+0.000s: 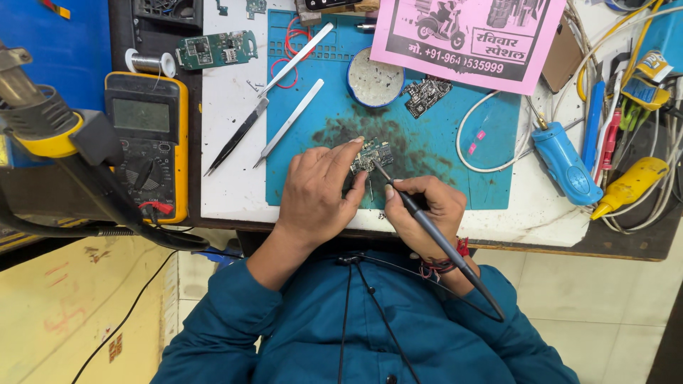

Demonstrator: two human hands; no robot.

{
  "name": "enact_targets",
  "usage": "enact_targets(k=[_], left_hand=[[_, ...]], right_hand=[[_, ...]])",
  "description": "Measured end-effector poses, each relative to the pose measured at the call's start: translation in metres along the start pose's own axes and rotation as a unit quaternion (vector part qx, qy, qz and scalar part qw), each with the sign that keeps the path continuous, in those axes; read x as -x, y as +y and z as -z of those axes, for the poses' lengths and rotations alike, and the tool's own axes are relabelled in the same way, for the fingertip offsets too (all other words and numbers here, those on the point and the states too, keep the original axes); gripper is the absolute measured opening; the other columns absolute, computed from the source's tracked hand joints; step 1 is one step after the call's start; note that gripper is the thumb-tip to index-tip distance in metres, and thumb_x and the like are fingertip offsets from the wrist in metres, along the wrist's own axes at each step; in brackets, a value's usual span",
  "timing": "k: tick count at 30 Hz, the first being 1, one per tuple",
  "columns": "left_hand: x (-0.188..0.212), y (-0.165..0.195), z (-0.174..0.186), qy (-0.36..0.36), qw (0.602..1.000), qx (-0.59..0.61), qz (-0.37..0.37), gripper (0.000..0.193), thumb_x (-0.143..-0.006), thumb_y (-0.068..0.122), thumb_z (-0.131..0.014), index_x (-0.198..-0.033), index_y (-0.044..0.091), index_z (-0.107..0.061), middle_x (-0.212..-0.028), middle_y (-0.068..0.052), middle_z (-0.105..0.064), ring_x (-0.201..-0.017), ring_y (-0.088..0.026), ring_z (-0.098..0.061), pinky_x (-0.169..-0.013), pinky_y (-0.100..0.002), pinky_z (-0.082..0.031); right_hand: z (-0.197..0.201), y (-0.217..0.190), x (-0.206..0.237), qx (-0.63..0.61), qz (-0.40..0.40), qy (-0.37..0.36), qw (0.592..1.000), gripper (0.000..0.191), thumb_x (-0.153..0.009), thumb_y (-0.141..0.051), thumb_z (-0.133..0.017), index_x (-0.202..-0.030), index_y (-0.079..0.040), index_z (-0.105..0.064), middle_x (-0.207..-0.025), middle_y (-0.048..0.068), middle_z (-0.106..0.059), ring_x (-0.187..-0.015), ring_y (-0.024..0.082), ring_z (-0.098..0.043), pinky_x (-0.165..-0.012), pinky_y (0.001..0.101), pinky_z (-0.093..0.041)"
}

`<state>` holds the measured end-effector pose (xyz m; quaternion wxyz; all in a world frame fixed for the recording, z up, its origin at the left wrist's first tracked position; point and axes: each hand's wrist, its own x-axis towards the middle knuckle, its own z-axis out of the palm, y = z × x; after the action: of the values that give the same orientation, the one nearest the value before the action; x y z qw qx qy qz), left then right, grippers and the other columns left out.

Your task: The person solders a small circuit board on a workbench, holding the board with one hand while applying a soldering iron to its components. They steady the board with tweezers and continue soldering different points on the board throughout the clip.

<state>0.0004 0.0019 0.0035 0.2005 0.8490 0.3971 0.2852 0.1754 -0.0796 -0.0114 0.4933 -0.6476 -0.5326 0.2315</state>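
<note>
Teal sleeves frame the bottom of the view as a person bends over a cluttered tabletop (228, 149), working a small circuit board (373, 155) that lies on a stained blue work mat (441, 153), near its front edge. Left hand (319, 190) presses down on the board, fingertips clenched against its near side to pin it flat; right hand (427, 208) has its grip closed pen-fashion on a slim black probe (427, 224), tip set on the board's lower edge. Doing this well calls for a steady wrist braced on the tabletop and light, upright contact on a single point. Exactly which pad the tip meets is hard to make out, and the left hand hides much of the board. Two tweezers (274, 117) lie left of the hands, a yellow multimeter (146, 142) farther left; its cable runs out of frame.
</note>
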Motion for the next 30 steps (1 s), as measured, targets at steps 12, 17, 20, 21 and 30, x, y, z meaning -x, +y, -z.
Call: enact_targets(k=[12,17,20,21,30], left_hand=[[0.0006,-0.0003,-0.0005,0.005,1.0,0.002,-0.002,0.053,-0.088,0.016,-0.079,-0.136,0.004,-0.059,-0.121,-0.007,-0.071,-0.1,-0.023,-0.063,-0.085,-0.038,-0.044],[0.0014,-0.0007,-0.0009,0.003,1.0,0.003,-0.002,0.053,-0.089,0.016,-0.078,-0.137,0.004,-0.059,-0.121,-0.007,-0.07,-0.101,-0.023,-0.063,-0.086,-0.038,-0.044],[0.001,-0.0011,-0.0016,0.009,1.0,-0.002,-0.009,0.054,-0.088,0.017,-0.077,-0.137,0.004,-0.058,-0.122,-0.007,-0.07,-0.103,-0.024,-0.063,-0.087,-0.038,-0.044],[0.0008,-0.0016,-0.0014,0.012,1.0,-0.005,-0.013,0.054,-0.088,0.017,-0.077,-0.137,0.004,-0.058,-0.123,-0.007,-0.07,-0.103,-0.024,-0.063,-0.087,-0.038,-0.045],[0.0013,-0.0006,-0.0006,0.003,1.0,-0.001,-0.003,0.052,-0.089,0.017,-0.078,-0.136,0.004,-0.059,-0.12,-0.007,-0.07,-0.101,-0.023,-0.063,-0.086,-0.039,-0.044]], right_hand=[[0.0002,-0.0019,-0.0003,-0.011,-0.006,-0.001,1.0,0.013,-0.086,-0.001,-0.08,-0.095,0.0,-0.071,-0.078,0.006,-0.072,-0.067,0.006,-0.066,-0.06,0.0216,-0.049],[0.0,-0.0021,-0.0003,-0.013,-0.007,-0.004,1.0,0.012,-0.085,-0.001,-0.08,-0.094,0.0,-0.072,-0.077,0.006,-0.072,-0.065,0.006,-0.065,-0.058,0.0218,-0.048],[0.0006,-0.0021,-0.0007,-0.014,-0.003,-0.009,1.0,0.012,-0.085,0.0,-0.08,-0.094,0.0,-0.072,-0.076,0.006,-0.071,-0.064,0.006,-0.065,-0.058,0.0219,-0.047],[0.0003,-0.002,-0.0009,-0.013,0.002,-0.012,1.0,0.012,-0.085,0.0,-0.08,-0.095,0.0,-0.073,-0.076,0.006,-0.071,-0.064,0.007,-0.064,-0.058,0.022,-0.047],[-0.0017,-0.0028,-0.0006,-0.008,-0.01,0.003,1.0,0.012,-0.085,-0.001,-0.081,-0.094,0.0,-0.072,-0.076,0.006,-0.071,-0.063,0.007,-0.065,-0.058,0.0225,-0.047]])
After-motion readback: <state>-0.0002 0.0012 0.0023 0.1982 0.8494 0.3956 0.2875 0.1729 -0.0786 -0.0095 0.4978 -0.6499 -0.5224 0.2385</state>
